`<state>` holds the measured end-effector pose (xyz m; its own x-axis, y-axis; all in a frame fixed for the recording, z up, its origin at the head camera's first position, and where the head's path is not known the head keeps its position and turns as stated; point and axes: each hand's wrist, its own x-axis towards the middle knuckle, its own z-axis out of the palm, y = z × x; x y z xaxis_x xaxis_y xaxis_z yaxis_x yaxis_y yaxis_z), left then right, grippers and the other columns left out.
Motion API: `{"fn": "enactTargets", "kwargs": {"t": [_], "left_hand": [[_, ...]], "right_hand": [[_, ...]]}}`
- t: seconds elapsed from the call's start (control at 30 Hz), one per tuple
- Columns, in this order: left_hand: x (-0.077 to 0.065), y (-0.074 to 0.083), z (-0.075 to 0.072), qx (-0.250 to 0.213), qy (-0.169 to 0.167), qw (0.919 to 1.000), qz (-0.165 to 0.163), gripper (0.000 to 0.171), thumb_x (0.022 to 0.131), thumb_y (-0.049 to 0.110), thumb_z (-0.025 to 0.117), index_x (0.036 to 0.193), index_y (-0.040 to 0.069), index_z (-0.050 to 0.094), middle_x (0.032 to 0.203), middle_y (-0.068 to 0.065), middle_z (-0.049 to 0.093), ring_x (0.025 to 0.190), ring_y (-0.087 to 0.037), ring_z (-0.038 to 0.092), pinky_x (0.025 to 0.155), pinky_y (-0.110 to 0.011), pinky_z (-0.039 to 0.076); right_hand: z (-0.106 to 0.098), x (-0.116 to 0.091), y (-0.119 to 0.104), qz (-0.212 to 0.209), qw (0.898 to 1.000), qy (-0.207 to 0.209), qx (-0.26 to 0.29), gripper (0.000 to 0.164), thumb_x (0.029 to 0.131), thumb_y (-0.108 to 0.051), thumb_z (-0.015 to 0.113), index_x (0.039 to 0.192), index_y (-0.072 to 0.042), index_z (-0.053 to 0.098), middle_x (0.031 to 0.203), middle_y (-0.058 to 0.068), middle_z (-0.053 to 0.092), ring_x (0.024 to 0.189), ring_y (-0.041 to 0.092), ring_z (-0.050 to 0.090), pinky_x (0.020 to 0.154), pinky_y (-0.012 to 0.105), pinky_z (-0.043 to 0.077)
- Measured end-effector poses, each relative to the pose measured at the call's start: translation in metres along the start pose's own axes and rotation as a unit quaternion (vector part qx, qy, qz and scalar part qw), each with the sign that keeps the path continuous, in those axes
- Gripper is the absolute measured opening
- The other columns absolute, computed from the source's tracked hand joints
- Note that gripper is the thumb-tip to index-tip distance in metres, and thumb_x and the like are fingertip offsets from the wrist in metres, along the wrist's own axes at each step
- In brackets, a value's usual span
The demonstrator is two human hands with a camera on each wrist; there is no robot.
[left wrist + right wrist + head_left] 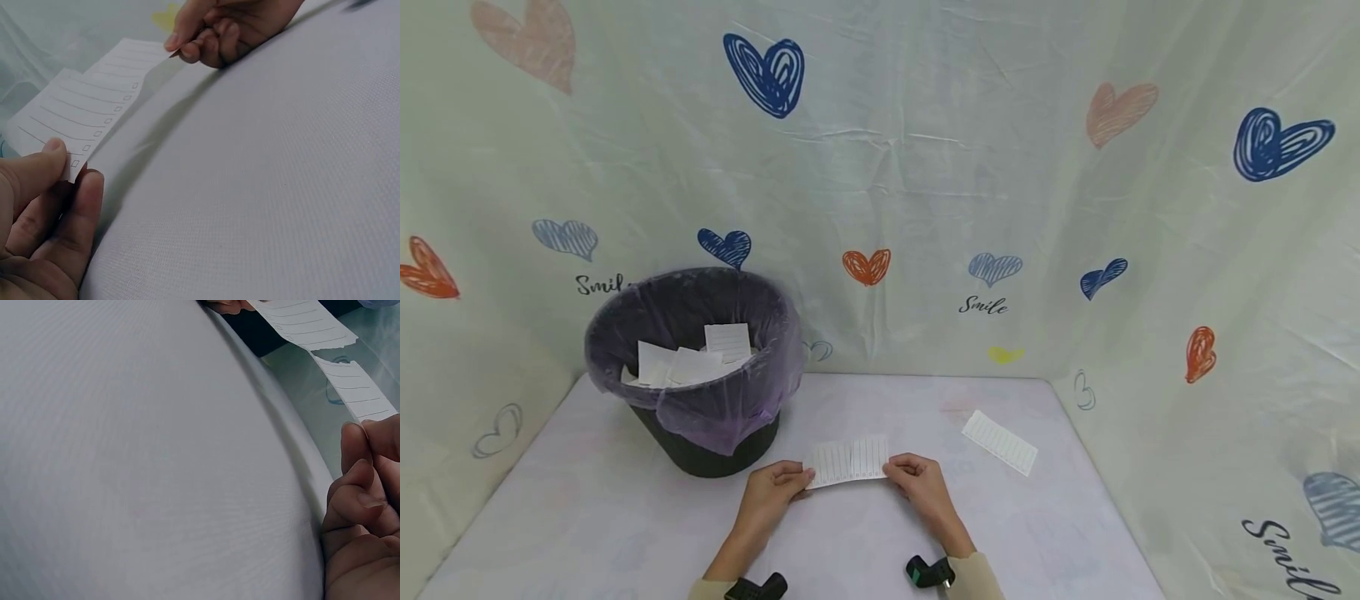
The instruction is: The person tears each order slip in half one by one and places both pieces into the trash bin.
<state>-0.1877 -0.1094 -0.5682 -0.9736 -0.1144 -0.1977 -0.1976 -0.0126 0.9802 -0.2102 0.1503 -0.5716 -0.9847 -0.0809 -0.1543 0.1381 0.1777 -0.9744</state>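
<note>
A lined white paper slip [831,463] with a row of small checkboxes is held up between both hands just above the table. My left hand [767,497] pinches its left end between thumb and fingers. At the other end, my right hand [927,490] pinches the slip the same way. The right wrist view shows a ragged tear across the middle of the slip [306,325], the two halves still joined at one edge. In the left wrist view the slip [81,103] bends slightly and its halves overlap at the upper edge.
A black bin [711,454] lined with a purple plastic bag [722,417] stands at the left, with several white paper pieces [696,365] inside. Another lined slip [1000,442] lies flat on the white table [1037,533] at the right. A heart-patterned curtain [917,192] hangs behind.
</note>
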Motion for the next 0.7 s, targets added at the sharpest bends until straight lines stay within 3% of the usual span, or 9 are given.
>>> {"fn": "enactTargets", "kwargs": {"t": [0.2,0.47,0.7], "left_hand": [[0.001,-0.001,-0.0007,0.001,-0.002,1.0,-0.004,0.026,0.082,0.012,0.076,0.099,-0.006,0.067,0.089,-0.011,0.072,0.08,-0.016,0.068,0.071,-0.025,0.057],[0.0007,-0.0005,-0.0027,-0.048,0.006,0.9989,0.0,0.026,0.085,0.005,0.072,0.102,-0.011,0.061,0.089,-0.014,0.07,0.08,-0.017,0.068,0.073,-0.029,0.058],[0.0009,-0.0019,-0.0016,-0.046,0.007,0.9989,0.004,0.026,0.084,0.005,0.073,0.101,-0.012,0.062,0.09,-0.016,0.071,0.08,-0.017,0.069,0.073,-0.029,0.058]], "right_hand": [[0.0,0.0006,-0.0011,-0.003,1.0,-0.008,0.014,0.025,0.088,-0.022,0.071,0.099,0.001,0.07,0.078,-0.001,0.066,0.064,0.008,0.05,0.055,0.021,0.043],[0.0004,-0.001,0.0005,-0.005,0.999,0.017,0.037,0.032,0.087,-0.028,0.072,0.1,0.001,0.069,0.077,-0.002,0.065,0.065,0.005,0.053,0.058,0.02,0.046],[0.0003,-0.0004,0.0024,-0.008,0.999,0.018,0.042,0.033,0.085,-0.03,0.073,0.099,0.0,0.069,0.075,-0.005,0.065,0.065,0.004,0.053,0.058,0.019,0.046]]}}
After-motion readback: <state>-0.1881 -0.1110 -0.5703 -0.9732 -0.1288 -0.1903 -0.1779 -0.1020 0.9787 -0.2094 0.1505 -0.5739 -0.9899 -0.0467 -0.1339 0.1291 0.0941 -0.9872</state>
